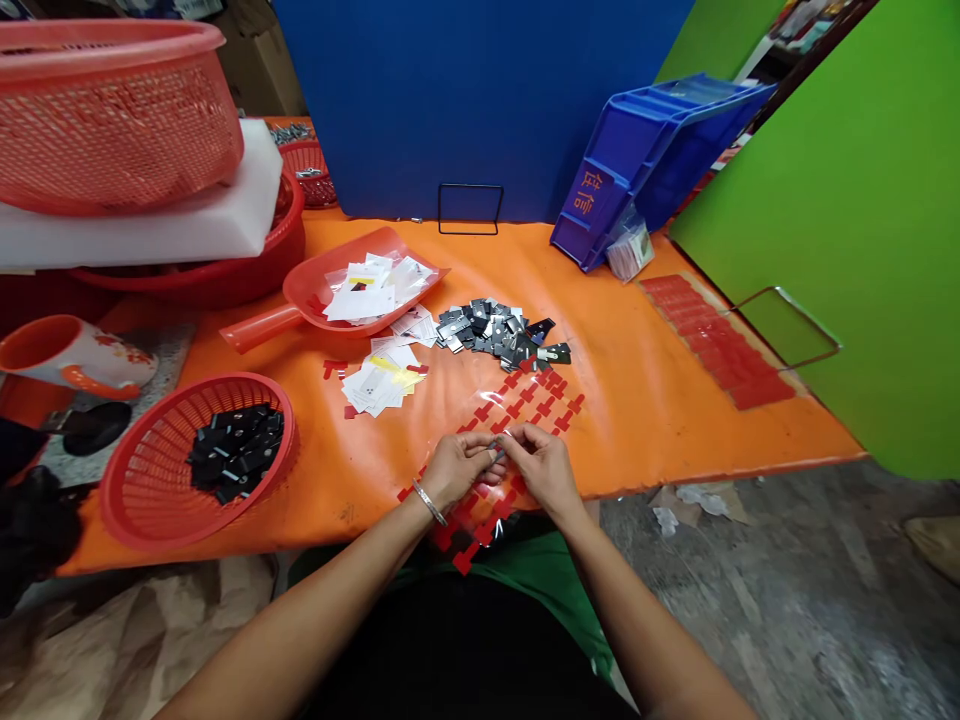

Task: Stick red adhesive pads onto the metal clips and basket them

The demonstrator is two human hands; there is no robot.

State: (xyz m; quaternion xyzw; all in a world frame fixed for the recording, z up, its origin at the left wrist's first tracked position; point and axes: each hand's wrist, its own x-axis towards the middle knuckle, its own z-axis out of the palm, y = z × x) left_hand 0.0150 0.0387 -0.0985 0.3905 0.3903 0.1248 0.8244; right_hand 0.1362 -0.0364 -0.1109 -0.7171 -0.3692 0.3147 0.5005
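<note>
My left hand (454, 468), with a silver bracelet at the wrist, pinches a small dark grey piece (495, 452). The fingertips of my right hand (546, 468) close on the same piece from the other side; its exact kind is mostly hidden. Under both hands lies a clear sheet of red T-shaped stickers (525, 400), which hangs over the table's near edge. Just beyond the sheet is a pile of small flat black and silver metal pieces (487, 330). White paper cards (375, 385) lie loose to the left of the pile.
A red scoop (300, 285) holds more cards. At left stand a red basket (124, 480) with black pieces, a mug (82, 355) and stacked baskets (112, 130). A blue bin (600, 190) leans at the back right, near a red sheet (712, 340) on the orange table (615, 420).
</note>
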